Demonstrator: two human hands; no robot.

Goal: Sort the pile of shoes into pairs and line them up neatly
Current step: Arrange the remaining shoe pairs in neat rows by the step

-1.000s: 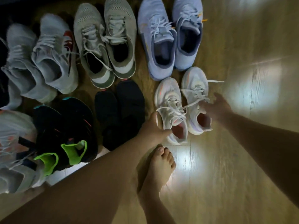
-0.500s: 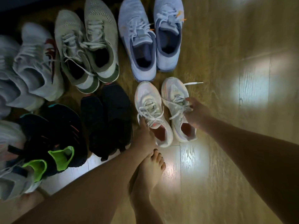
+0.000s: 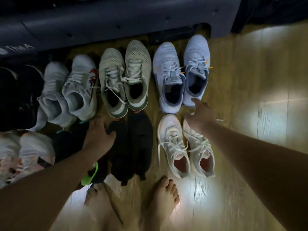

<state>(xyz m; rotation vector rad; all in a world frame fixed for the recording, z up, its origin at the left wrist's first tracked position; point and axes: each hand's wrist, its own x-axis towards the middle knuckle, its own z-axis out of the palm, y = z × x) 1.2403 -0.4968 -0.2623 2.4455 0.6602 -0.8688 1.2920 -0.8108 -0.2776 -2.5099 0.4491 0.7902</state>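
Shoes stand in pairs on the wooden floor (image 3: 260, 77). The back row holds a white pair with a red mark (image 3: 80, 87), an olive-beige pair (image 3: 133, 75) and a light blue pair (image 3: 168, 77). In front are a black slip-on pair (image 3: 140, 140) and a white pair with pink insides (image 3: 173, 147). My left hand (image 3: 98, 134) lies on dark shoes beside the black pair, thumb spread against the left black toe. My right hand (image 3: 200, 117) hovers open over the white pair's toes, one finger reaching the light blue heel.
A black shoe with a neon green heel (image 3: 90, 175) sits partly under my left forearm. Pale shoes (image 3: 33, 150) lie at the lower left and a dark shape (image 3: 16, 97) at the far left. Dark furniture (image 3: 116, 19) borders the back. My bare feet (image 3: 163, 194) stand in front.
Both hands let go of the white pair, which now stands side by side. My left hand moved left onto the black shoes and my right hand moved forward. The view tilted up.
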